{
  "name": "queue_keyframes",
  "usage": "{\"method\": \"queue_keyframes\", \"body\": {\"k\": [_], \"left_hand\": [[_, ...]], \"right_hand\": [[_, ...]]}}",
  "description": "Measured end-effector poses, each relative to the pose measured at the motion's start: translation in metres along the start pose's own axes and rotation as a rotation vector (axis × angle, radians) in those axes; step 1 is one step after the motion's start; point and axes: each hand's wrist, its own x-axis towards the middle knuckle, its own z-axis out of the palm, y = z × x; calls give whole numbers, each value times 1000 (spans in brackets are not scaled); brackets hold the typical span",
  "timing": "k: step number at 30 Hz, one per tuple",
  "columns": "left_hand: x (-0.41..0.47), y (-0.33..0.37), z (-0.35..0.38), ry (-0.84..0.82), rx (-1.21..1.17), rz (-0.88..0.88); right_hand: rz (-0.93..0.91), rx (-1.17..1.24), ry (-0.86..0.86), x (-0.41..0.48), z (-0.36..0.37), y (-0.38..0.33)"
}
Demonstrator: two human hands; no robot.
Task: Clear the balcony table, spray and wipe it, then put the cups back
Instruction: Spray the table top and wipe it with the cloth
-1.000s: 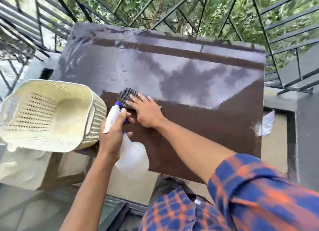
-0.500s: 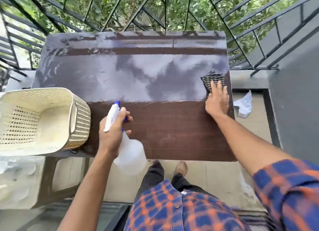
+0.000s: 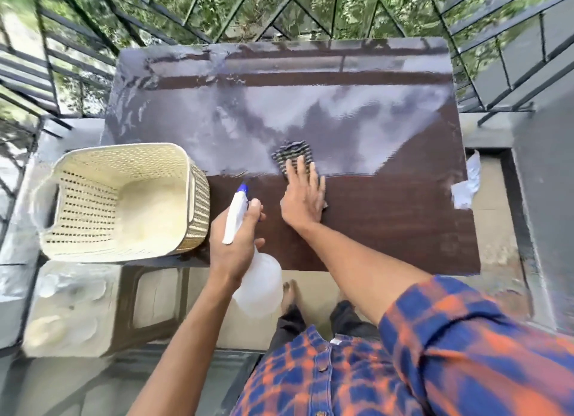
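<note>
**Half the table shines wet, with one hand flat on the cloth**

The right hand (image 3: 302,198) lies on the checked cloth (image 3: 292,154), fingers straight and slightly spread. It presses the cloth onto the table (image 3: 388,229) just where the glossy far part meets the dull brown near strip. The left hand (image 3: 234,238) has its fingers wrapped round the neck of the spray bottle (image 3: 257,285), which hangs at the near edge with its nozzle aimed across the top. A cream basket (image 3: 124,147) sits on the table's left end, just beside that hand. No cups show anywhere, neither on the table nor in the basket.

Wiping looks to be the step in hand. To do it well, I would keep the palm flat so the whole cloth bears down. Long overlapping strokes from end to end would suit, working band by band toward the far edge. The far-left corner looks streaky and probably wants a firm pass. The basket would need lifting to reach the patch beneath it.
</note>
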Motion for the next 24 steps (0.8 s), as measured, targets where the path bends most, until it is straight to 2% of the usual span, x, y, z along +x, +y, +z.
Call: {"method": "queue_keyframes", "body": {"k": [3, 6, 8, 9, 11, 15, 17, 20, 24], "left_hand": [[4, -4, -11, -25, 13, 30], [10, -6, -17, -76, -1, 28], [13, -7, -18, -112, 23, 41], [15, -7, -18, -129, 46, 53], [18, -6, -16, -162, 82, 65], [20, 1, -5, -231, 109, 67], [20, 3, 2, -271, 126, 85], [20, 5, 9, -309, 146, 86], [18, 6, 16, -356, 158, 88]], "right_hand": [[-268, -22, -69, -34, 22, -15], [-613, -38, -83, -58, 27, 9], [-726, -100, -120, -58, 15, 39], [-711, -119, -110, -53, 5, 56], [-537, -130, -31, -38, -18, 94], [35, -103, 137, -10, -74, 196], [240, -36, 191, -10, -99, 238], [365, 25, 228, -28, -113, 267], [504, 39, 367, -78, -91, 265]]}}
